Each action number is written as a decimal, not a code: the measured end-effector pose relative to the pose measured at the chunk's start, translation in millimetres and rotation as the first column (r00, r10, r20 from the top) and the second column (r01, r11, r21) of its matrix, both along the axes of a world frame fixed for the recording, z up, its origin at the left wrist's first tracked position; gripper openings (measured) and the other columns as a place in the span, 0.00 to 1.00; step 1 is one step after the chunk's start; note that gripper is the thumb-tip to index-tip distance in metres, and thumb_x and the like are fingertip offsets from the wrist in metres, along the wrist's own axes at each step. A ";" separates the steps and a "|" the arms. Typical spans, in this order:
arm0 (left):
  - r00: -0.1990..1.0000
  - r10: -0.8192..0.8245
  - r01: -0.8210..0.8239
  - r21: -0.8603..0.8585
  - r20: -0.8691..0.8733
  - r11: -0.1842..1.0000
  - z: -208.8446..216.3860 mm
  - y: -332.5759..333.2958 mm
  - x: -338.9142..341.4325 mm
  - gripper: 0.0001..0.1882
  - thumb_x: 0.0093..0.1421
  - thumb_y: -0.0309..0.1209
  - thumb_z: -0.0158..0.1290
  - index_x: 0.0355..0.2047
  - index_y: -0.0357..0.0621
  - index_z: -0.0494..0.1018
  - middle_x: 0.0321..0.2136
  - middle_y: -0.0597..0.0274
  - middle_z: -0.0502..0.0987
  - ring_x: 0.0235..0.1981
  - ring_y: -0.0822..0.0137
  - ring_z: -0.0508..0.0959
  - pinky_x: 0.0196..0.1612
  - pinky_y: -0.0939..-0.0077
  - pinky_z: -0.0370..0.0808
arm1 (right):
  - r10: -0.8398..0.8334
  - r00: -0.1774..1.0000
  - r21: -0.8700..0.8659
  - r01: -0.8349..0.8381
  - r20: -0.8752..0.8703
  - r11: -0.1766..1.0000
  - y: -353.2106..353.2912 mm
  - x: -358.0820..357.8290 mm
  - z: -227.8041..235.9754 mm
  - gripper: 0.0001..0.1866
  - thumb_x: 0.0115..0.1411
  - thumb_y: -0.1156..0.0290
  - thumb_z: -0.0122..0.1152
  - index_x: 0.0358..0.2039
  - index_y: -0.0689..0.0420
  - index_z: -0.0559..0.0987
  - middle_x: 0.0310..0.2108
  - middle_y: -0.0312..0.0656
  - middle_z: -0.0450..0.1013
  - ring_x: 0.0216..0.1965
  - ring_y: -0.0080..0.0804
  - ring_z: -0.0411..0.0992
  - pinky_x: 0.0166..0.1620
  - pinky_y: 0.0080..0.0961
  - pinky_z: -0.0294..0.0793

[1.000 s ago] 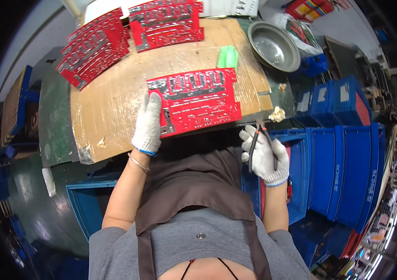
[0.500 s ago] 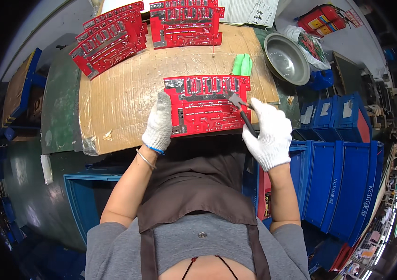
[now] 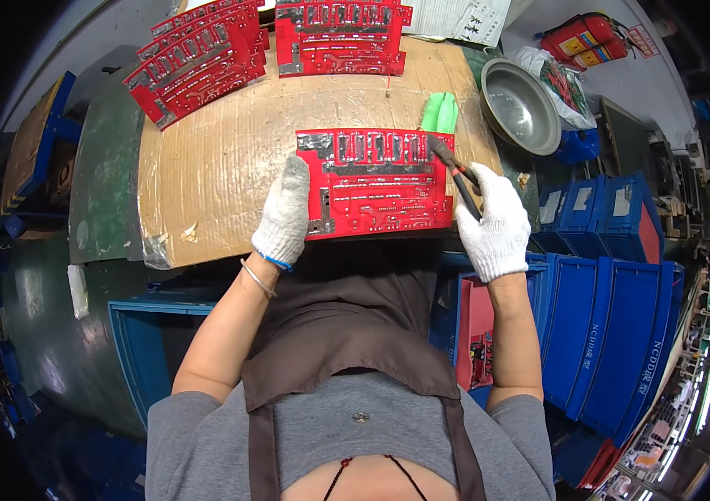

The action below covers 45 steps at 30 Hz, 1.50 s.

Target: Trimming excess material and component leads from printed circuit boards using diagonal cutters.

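Overlapping red boards (image 3: 200,71), upper left, at the far side of the cardboard sheet (image 3: 213,167). Left hand (image 3: 281,217), gloved: thumb over the edge of the red circuit board (image 3: 388,200), other fingers hidden, edge apparently pinched. Board: near side of the cardboard, before the body; best held steady. Pliers (image 3: 458,171): tips over its upper right corner, contact unclear; best worked lightly, sparing neighbouring joints. Right hand (image 3: 493,230), gloved, curled round the handles.
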State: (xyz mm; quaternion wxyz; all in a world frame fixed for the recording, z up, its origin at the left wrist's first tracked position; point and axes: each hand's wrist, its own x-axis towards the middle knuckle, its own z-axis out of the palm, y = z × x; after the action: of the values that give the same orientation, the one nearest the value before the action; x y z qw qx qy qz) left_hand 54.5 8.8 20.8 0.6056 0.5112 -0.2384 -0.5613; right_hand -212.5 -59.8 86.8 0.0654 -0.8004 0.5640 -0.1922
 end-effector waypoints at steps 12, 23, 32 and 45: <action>1.000 0.028 -0.028 0.003 -0.002 1.000 -3.9 -2.5 0.0 0.32 0.74 0.58 0.41 0.55 0.40 0.75 0.41 0.63 0.82 0.37 0.76 0.81 0.40 0.77 0.82 | 0.256 0.941 -0.142 -0.290 -0.219 0.946 11.8 12.8 18.0 0.35 0.47 0.65 0.75 0.58 0.50 0.77 0.43 0.43 0.75 0.47 0.44 0.73 0.51 0.41 0.70; 1.000 0.018 -0.017 -0.033 0.022 0.999 -9.6 -1.1 1.8 0.32 0.74 0.57 0.40 0.56 0.40 0.74 0.43 0.63 0.81 0.39 0.75 0.81 0.43 0.76 0.81 | 0.270 0.923 -0.176 -0.324 -0.274 0.929 6.5 35.8 15.2 0.35 0.46 0.67 0.76 0.58 0.49 0.77 0.44 0.42 0.75 0.46 0.45 0.73 0.49 0.40 0.70; 0.999 0.009 -0.007 -0.037 0.036 0.999 -2.4 -0.9 0.0 0.33 0.74 0.58 0.41 0.55 0.39 0.75 0.42 0.63 0.81 0.38 0.76 0.80 0.41 0.77 0.81 | 0.246 0.969 0.053 -0.245 -0.008 0.968 -1.7 27.9 -3.9 0.30 0.51 0.70 0.73 0.57 0.49 0.77 0.39 0.45 0.76 0.39 0.44 0.75 0.43 0.39 0.74; 1.000 0.025 -0.025 -0.036 0.003 0.999 -13.5 -4.7 0.5 0.32 0.75 0.56 0.42 0.54 0.38 0.75 0.40 0.64 0.81 0.36 0.78 0.78 0.41 0.79 0.79 | 0.287 0.866 -0.232 -0.402 -0.409 0.886 10.9 51.1 36.4 0.38 0.45 0.68 0.76 0.59 0.47 0.75 0.41 0.44 0.74 0.43 0.44 0.73 0.46 0.43 0.69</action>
State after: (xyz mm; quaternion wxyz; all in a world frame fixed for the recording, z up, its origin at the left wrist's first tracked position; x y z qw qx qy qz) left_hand 55.0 4.1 7.3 0.6212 0.5043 -0.2431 -0.5484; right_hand -161.4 -48.9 123.2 -0.1326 -0.9107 0.3750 -0.1117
